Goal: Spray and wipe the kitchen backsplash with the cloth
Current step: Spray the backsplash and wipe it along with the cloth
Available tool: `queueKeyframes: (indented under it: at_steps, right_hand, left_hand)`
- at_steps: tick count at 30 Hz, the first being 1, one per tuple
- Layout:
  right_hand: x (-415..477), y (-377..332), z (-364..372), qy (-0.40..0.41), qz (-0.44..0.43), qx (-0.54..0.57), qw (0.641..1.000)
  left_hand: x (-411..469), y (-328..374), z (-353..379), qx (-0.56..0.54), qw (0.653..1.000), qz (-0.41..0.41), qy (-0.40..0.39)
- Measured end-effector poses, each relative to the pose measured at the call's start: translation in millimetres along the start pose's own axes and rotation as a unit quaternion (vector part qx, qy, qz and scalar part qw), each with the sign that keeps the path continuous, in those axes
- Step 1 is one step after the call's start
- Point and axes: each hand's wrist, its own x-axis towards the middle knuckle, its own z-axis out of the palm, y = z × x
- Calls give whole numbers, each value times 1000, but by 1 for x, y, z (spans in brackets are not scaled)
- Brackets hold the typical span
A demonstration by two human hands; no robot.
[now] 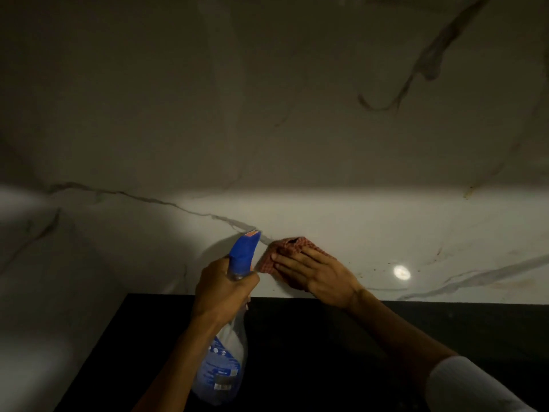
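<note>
Veined marble backsplash above black counter, left hand grip clutching spray bottle, right hand flat, pressing checked cloth

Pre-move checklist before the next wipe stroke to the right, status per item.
1. Cloth flat against backsplash under right hand: ok.
2. Spray bottle gripped by left hand, nozzle aimed at the wall: ok.
3. Wall ahead sprayed and wet: cannot tell.
4. Brown specks to the right of the cloth not yet wiped: not ok.
5. Stroke path to the right clear of objects: ok.
6. Dark countertop free of drips: cannot tell, too dark.
</note>
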Motion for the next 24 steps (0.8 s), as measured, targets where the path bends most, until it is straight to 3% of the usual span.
queueKeyframes:
  at_steps: [3,8,12,17,24]
  right_hand:
    - [8,-16,1,32,56,62,996]
    - [17,-34,15,-13,-6,52,999]
    - [24,-43,21,-37,36,112,992]
    - [41,-66,24,5,57,131,990]
    - [33,-79,48,-84,-30,77,993]
  left_hand:
    - [-3,-4,-4,-22,1000,-12,-11]
    - [-10,-14,-14,-22,999,-25,-16]
    - [-14,-27,-21,-19,999,-45,-20]
    - [-13,-39,-18,-16,997,-69,-18]
    - [-16,-57,-14,-6,995,-93,-34]
